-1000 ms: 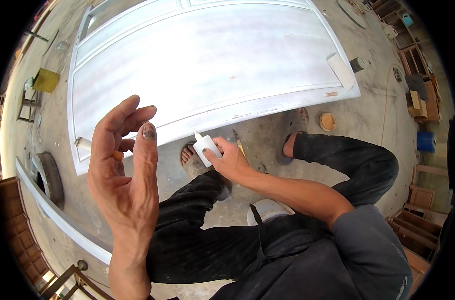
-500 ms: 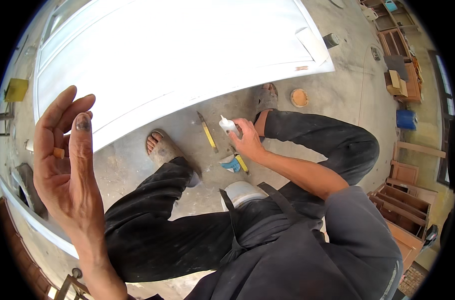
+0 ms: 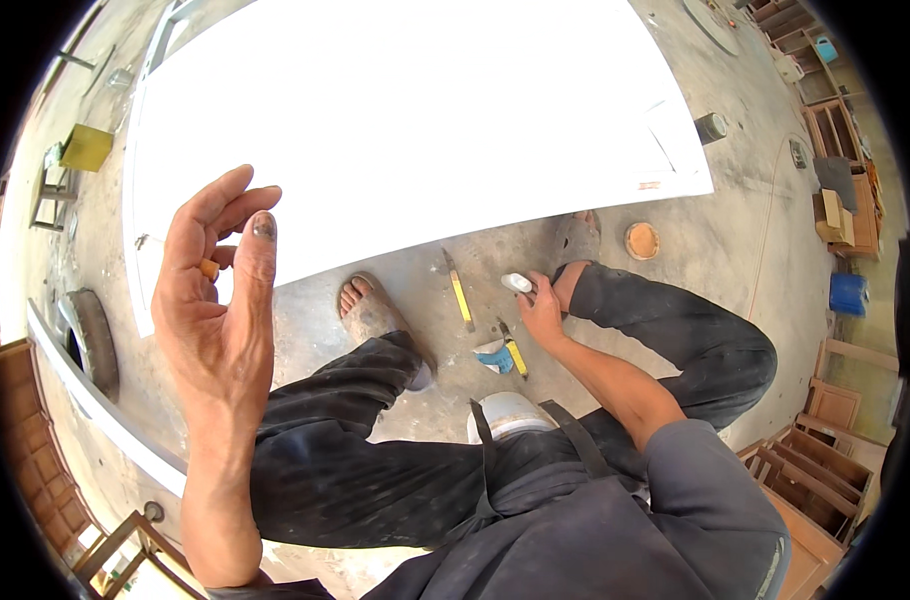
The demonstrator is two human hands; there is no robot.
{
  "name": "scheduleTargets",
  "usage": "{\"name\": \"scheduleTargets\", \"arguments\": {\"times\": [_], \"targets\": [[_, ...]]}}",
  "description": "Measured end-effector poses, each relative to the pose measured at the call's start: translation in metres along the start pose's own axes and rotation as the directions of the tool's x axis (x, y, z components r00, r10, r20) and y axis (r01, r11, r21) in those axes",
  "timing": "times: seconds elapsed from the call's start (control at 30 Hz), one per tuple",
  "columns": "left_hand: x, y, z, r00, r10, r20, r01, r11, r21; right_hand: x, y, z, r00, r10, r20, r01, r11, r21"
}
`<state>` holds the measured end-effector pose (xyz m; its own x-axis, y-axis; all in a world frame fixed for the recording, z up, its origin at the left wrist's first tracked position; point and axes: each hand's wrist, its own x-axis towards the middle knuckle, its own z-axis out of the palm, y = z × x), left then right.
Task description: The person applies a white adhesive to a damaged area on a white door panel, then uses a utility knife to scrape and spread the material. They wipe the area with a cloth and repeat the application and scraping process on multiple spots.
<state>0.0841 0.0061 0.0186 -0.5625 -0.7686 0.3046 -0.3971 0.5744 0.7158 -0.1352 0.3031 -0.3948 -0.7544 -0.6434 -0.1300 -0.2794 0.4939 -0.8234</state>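
Observation:
My left hand (image 3: 215, 310) is raised at the left over the edge of the white panel (image 3: 405, 150). A cigarette (image 3: 210, 268) with an orange filter sits between its half-bent fingers. Low between my feet, my right hand (image 3: 543, 308) grips a small white bottle (image 3: 517, 283) near the floor. I cannot tell whether the bottle touches the floor. Left of that hand lie a yellow utility knife (image 3: 460, 295) and a second yellow utility knife (image 3: 516, 357), the latter beside a blue-and-white scrap (image 3: 494, 356).
A round tub of tan paste (image 3: 642, 240) stands by my right foot, and a dark can (image 3: 711, 128) by the panel's right corner. Under me is a white bucket (image 3: 512, 412). A pale rail (image 3: 105, 410) and a tire (image 3: 93, 340) lie at left; wooden cabinets (image 3: 815, 470) line the right.
My right hand has lowered the white bottle, and its nozzle no longer points up as before. The whole view has shifted, while my left hand still holds the cigarette.

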Motion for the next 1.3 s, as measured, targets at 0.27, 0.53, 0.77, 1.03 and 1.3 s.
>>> {"name": "scheduleTargets", "arguments": {"times": [0.27, 0.53, 0.77, 1.03, 1.3], "targets": [[0.002, 0.006, 0.002, 0.998, -0.060, -0.001, 0.060, 0.998, -0.003, -0.090, -0.063, -0.004, 0.916, -0.012, 0.400, 0.184, 0.901, -0.393], [0.002, 0.008, 0.004, 0.994, -0.105, -0.002, 0.105, 0.993, -0.062, -0.082, -0.024, 0.008, 0.806, -0.203, 0.556, 0.460, 0.806, -0.373], [0.005, 0.016, 0.000, 0.994, -0.107, -0.001, 0.106, 0.988, -0.116, -0.065, -0.127, -0.027, 0.732, -0.387, 0.561, 0.446, 0.895, 0.036], [0.007, 0.011, 0.000, 0.994, -0.112, -0.017, 0.109, 0.989, -0.096, 0.020, -0.307, 0.052, 0.297, -0.906, 0.302, 0.955, 0.281, -0.096], [0.001, 0.008, -0.001, 0.990, -0.138, -0.027, 0.135, 0.987, -0.088, 0.049, -0.260, 0.054, 0.379, -0.855, 0.353, 0.905, 0.262, -0.336]]}}
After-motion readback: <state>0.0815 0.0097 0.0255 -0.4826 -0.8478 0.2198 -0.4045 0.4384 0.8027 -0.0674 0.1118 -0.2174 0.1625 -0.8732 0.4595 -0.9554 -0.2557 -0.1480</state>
